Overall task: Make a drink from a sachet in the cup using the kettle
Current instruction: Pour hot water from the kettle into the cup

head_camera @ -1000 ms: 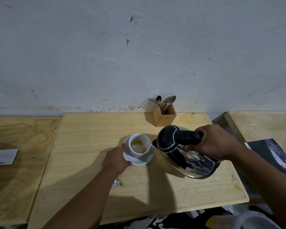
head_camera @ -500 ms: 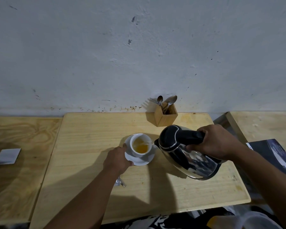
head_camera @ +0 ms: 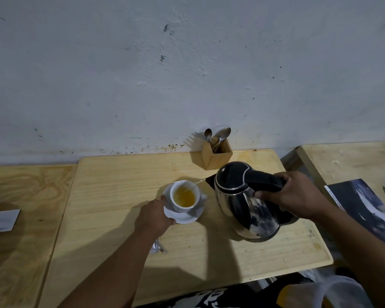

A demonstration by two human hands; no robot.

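A white cup (head_camera: 184,196) stands on a white saucer (head_camera: 183,216) in the middle of the wooden table (head_camera: 111,185); yellow-orange liquid fills part of it. My left hand (head_camera: 154,215) holds the saucer's near left rim. My right hand (head_camera: 291,195) grips the black handle of a steel kettle (head_camera: 245,201), which is tilted left with its spout over the cup, and a thin stream of water runs into the cup. A torn silver sachet (head_camera: 157,246) lies on the table, partly hidden under my left forearm.
A wooden holder (head_camera: 217,155) with spoons and a fork stands by the wall behind the kettle. A silver square packet (head_camera: 3,220) lies on the left table. Dark printed papers (head_camera: 365,203) lie on the right table.
The kettle has stayed tilted over the cup and the liquid level in the cup has risen. My left hand keeps its hold on the saucer.
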